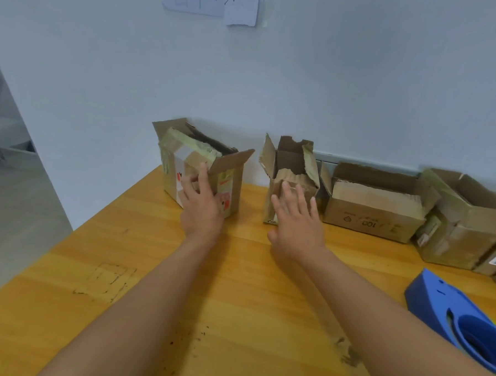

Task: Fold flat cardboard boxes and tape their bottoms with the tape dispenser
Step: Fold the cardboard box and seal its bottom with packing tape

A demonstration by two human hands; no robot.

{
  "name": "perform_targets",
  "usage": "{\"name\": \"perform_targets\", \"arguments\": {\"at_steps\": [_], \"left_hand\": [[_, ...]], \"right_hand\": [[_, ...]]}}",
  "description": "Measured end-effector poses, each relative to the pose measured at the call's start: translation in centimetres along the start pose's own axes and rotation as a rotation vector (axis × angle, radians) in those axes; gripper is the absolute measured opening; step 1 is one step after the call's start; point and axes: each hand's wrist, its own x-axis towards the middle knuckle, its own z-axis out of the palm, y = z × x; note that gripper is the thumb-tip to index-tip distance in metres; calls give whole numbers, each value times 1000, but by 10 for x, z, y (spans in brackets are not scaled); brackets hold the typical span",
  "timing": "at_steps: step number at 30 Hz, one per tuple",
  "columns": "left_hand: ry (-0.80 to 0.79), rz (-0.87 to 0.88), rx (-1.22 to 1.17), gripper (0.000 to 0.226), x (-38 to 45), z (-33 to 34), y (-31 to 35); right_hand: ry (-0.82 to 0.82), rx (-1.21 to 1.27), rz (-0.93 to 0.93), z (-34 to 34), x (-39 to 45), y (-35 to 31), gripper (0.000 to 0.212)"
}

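Several opened cardboard boxes stand in a row against the wall at the back of the wooden table [150, 283]. My left hand [201, 205] has straight fingers laid against the front of the leftmost taped box [229, 184], whose top flaps stand up. My right hand [295, 222] is spread flat in front of the small crumpled box [291, 167], fingertips at its front face. A blue tape dispenser [458, 316] lies on the table at the right, beside my right forearm.
A wider box [375, 211] marked 100 and another box [463, 228] sit further right along the wall. The table's left edge drops to a grey floor. Papers hang on the wall above.
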Motion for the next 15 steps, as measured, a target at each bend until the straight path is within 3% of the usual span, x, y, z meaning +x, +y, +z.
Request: {"name": "perform_targets", "arguments": {"at_steps": [2, 6, 9, 15], "left_hand": [[-41, 52, -19, 84, -8, 5, 2], [-220, 201, -26, 95, -18, 18, -18], [-342, 233, 40, 91, -16, 29, -34], [-507, 235, 177, 78, 5, 52, -34]], "right_hand": [[12, 90, -76, 11, -12, -10, 75], [-206, 275, -172, 38, -31, -24, 75], [-315, 336, -134, 47, -33, -25, 80], [-357, 322, -126, 50, -30, -25, 87]]}}
